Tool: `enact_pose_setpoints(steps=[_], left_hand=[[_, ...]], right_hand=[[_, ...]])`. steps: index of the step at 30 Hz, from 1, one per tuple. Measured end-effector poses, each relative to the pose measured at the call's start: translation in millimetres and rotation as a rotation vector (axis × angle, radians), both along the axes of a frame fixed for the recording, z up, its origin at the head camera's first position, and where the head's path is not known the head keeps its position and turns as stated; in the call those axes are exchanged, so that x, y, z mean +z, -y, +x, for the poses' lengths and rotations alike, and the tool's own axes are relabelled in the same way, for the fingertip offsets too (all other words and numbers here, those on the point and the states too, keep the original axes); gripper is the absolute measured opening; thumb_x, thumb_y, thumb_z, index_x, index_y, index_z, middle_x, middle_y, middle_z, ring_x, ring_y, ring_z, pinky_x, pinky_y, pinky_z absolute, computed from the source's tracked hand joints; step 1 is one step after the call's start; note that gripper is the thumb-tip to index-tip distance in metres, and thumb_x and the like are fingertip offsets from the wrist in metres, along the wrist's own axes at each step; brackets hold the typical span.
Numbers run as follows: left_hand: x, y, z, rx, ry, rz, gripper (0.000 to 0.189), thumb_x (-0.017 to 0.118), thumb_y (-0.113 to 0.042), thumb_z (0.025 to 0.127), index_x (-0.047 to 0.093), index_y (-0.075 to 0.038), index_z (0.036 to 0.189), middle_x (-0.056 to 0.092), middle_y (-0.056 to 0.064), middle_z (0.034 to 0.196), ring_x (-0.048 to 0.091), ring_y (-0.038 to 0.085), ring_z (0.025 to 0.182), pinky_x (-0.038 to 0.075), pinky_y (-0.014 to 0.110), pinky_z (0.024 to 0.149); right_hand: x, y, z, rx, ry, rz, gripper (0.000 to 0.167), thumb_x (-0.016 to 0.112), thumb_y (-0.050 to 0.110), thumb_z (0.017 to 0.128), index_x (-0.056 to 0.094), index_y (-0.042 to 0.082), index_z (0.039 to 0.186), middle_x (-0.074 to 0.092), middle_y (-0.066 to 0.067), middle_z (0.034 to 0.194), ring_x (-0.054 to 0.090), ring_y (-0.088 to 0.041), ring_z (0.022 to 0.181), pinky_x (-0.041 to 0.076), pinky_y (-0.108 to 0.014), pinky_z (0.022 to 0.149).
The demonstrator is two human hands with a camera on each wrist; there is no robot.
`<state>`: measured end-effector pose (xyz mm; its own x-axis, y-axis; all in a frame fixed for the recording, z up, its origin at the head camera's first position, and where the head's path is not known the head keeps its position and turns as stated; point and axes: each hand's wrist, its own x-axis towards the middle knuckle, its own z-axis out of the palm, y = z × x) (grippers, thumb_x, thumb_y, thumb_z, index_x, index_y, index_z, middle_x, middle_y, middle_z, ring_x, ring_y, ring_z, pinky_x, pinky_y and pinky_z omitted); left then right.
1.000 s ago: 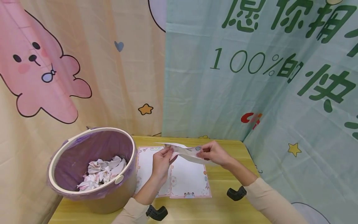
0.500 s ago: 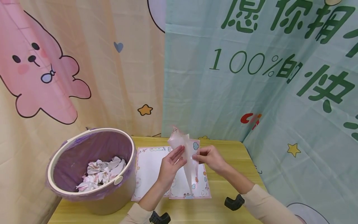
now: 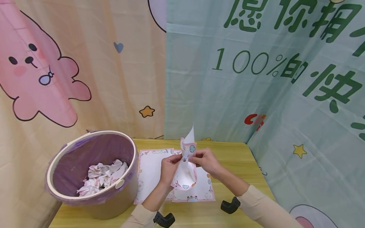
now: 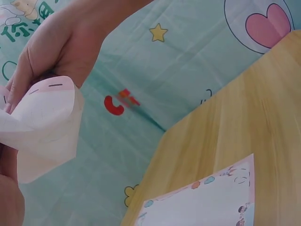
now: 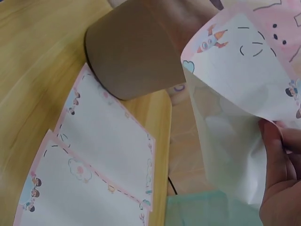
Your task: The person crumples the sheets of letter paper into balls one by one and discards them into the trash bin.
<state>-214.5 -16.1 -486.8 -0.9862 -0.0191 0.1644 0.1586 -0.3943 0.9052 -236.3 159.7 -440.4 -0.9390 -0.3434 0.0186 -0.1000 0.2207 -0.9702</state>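
Note:
A sheet of paper (image 3: 185, 177) with a pink printed border is held up over the table, bent and squeezed narrow at its middle. My left hand (image 3: 169, 169) grips its left side, fingers partly hidden behind the paper. From the right, my right hand (image 3: 207, 162) pinches it between thumb and fingers, shown closer by the thumb and fingers (image 5: 277, 155) in the right wrist view. A rocket and dashes decorate the curled sheet (image 5: 235, 61) there. Two flat bordered sheets lie under the hands, a left sheet (image 3: 151, 174) and a right sheet (image 3: 203, 190).
To the left stands a beige bin (image 3: 114, 205) lined with a purple bag (image 3: 71, 167). Crumpled papers (image 3: 105, 177) lie inside it. The wooden table (image 3: 233, 174) ends at printed curtains (image 3: 205, 104) behind and to the right.
The held sheet has turned from roughly level to upright and is now pinched in at its middle. The left hand opened against the paper, then closed on it again; both hands are nearer together.

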Motion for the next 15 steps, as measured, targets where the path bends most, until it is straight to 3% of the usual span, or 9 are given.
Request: enact_pose_setpoints(steps=[5,8,12,15], left_hand=[[-0.7,4.5,-2.2,0.062,0.059,0.012,0.016,0.067,0.008,0.095,0.070,0.019,0.107,0.074,0.017,0.093,0.072,0.017,0.079,0.062,0.027,0.069],[3.5,14.0,-3.0,0.055,0.059,0.098,0.014,0.063,0.007,0.098,0.076,0.010,0.103,0.073,0.011,0.089,0.071,0.015,0.078,0.061,0.025,0.067],[14.0,30.9,0.2,-0.088,0.011,0.270,0.034,0.047,0.001,0.106,0.079,-0.008,0.101,0.075,0.004,0.093,0.073,0.012,0.082,0.061,0.024,0.070],[23.0,40.7,6.1,-0.216,0.005,0.364,0.038,0.041,-0.009,0.111,0.076,-0.015,0.101,0.076,-0.001,0.096,0.073,0.010,0.085,0.060,0.022,0.073]], right_hand=[[3.8,-1,0.2,-0.057,-0.033,0.037,0.018,0.079,0.010,0.093,0.079,-0.004,0.105,0.075,-0.012,0.097,0.073,-0.022,0.082,0.063,-0.034,0.074],[4.5,-16,-3.0,-0.069,-0.119,0.050,0.029,0.081,0.012,0.092,0.076,-0.004,0.116,0.076,-0.014,0.104,0.074,-0.027,0.090,0.062,-0.036,0.078],[-1.6,-42,-7.9,-0.046,-0.193,0.049,0.042,0.079,0.008,0.093,0.068,-0.003,0.132,0.071,-0.017,0.122,0.069,-0.033,0.110,0.059,-0.032,0.087],[-9.8,-51,-8.7,0.018,-0.161,-0.007,0.058,0.078,0.007,0.093,0.056,-0.001,0.146,0.063,-0.019,0.138,0.059,-0.036,0.127,0.056,-0.032,0.094]])
